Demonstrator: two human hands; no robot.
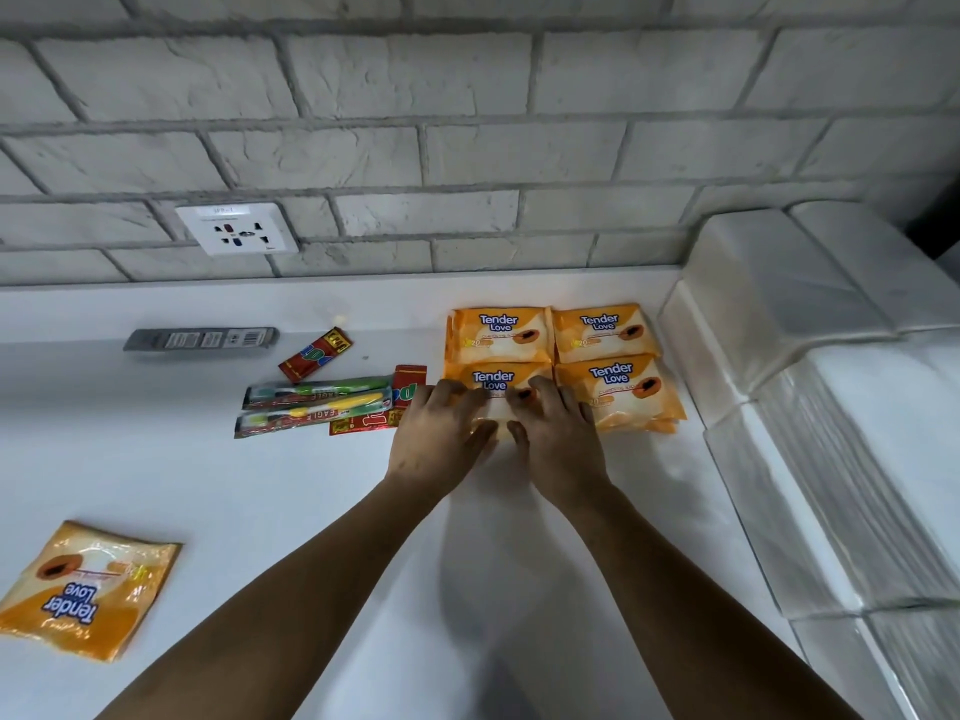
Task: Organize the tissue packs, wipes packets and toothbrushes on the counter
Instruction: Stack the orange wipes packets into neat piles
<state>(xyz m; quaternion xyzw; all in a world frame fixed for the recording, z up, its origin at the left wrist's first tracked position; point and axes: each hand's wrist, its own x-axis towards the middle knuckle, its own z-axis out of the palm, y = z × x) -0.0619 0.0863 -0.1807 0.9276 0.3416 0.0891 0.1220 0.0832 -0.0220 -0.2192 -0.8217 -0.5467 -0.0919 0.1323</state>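
Observation:
Four orange Tender Love wipes packets form a two-by-two block at the back of the white counter (260, 485). My left hand (436, 433) and right hand (558, 439) both hold the front-left wipes packet (493, 379), fingers curled over its top and thumbs at its near edge. The other three wipes packets (600, 330) lie flat beside and behind it. A fifth wipes packet (85, 589) lies alone at the front left. Two wrapped toothbrushes (317, 402), one green and one yellow, lie side by side left of my hands. White tissue packs (857, 485) are stacked along the right.
Red wrapped packs (314, 353) lie around and partly under the toothbrushes. A grey carded pack (200, 339) lies near the back wall. A wall socket (236, 228) sits in the white brick wall above the counter.

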